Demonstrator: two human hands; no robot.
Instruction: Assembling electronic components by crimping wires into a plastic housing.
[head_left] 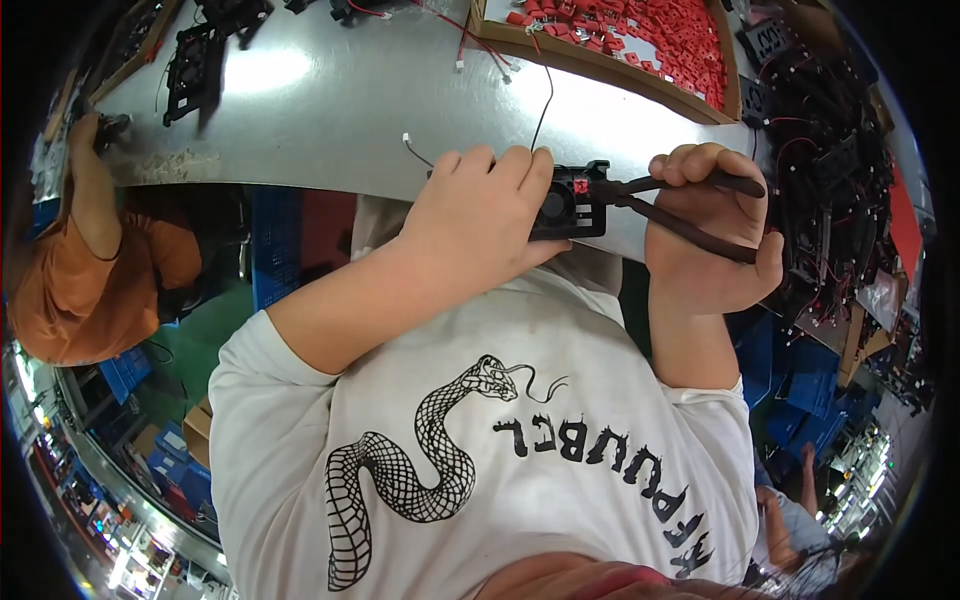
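Note:
My left hand [490, 205] is closed over a black fan housing [590, 222] at the table's near edge, covering its left half. Part of the round fan shows beside my fingers, and a thin cable with a white plug [406, 138] comes out on the left. In my right hand [715, 235] are dark-handled pliers [690, 225], their handles spread apart between thumb and fingers. The pliers' jaws meet a small red part [582, 187] on the housing's right side. Whether the jaws grip it I cannot tell.
A cardboard tray of red parts [640, 50] stands at the back, with loose cables [485, 55] beside it. Black fan units with wires [825, 190] are heaped at the right. Another housing [195, 65] lies far left, near a person in orange [85, 290]. Blue crates [275, 250] stand below.

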